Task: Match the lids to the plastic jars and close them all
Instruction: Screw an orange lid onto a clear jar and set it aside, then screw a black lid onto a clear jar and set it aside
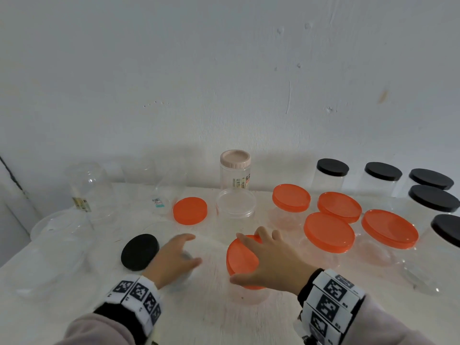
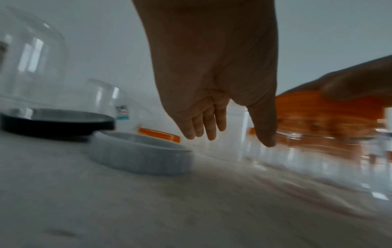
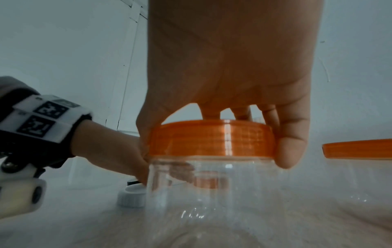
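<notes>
A clear plastic jar [image 1: 249, 293] stands at the table's front centre with an orange lid [image 1: 240, 257] on its mouth. My right hand [image 1: 242, 257] grips that lid from above, thumb on the near rim and fingers over the far rim. The right wrist view shows the orange lid [image 3: 212, 139] sitting level on the jar [image 3: 212, 188]. My left hand [image 1: 185, 250] hovers just left of the jar with relaxed fingers and holds nothing. Under it lies a small grey-white lid [image 2: 140, 151]. Whether the left hand touches the jar I cannot tell.
A loose black lid [image 1: 140, 251] and a loose orange lid [image 1: 190, 210] lie to the left. Several orange-lidded jars [image 1: 328, 232] and black-lidded jars [image 1: 434, 197] crowd the right. A pink-lidded jar [image 1: 235, 170] and a clear lid [image 1: 236, 201] are behind; lidless clear jars [image 1: 89, 190] stand at left.
</notes>
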Demonstrator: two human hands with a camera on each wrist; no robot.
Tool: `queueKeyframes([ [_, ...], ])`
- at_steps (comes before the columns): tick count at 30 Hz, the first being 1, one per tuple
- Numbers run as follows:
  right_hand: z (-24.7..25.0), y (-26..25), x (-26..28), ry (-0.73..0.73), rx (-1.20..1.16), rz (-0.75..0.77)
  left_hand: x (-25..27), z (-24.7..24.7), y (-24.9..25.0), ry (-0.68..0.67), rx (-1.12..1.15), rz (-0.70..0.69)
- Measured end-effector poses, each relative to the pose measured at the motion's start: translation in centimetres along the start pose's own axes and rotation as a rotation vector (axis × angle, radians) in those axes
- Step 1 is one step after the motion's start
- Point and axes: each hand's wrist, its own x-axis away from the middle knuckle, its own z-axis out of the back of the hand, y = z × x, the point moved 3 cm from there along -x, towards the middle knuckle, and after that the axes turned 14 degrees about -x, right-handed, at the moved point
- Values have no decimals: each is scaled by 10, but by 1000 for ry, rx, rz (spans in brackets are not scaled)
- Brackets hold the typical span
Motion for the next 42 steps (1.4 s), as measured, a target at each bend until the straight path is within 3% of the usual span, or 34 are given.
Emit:
queueKeyframes([
  [4,-2,2,0,16,-15,7,-12,20,-46,161,-62,214],
  [6,-3,3,0,19,-29,6,-17,22,-64,181,-107,283],
  [11,-6,6,-1,35,-86,-9,-21,18,-83,69,-216,401],
  [15,0,13,-9,88,-129,-92,-19,13,-84,-6,-224,416],
  [22,23,22,-30,214,-88,-211,-13,14,-76,-23,-200,443],
  [25,30,10,-39,329,-150,-127,-12,15,-74,-13,-195,457],
  [29,30,-34,-54,438,-274,161,-11,16,-74,-20,-181,466],
  [34,12,-90,-95,349,-354,293,-12,14,-77,-31,-189,470],
  [42,-9,-130,-184,163,-484,80,-14,9,-80,9,-229,479],
])
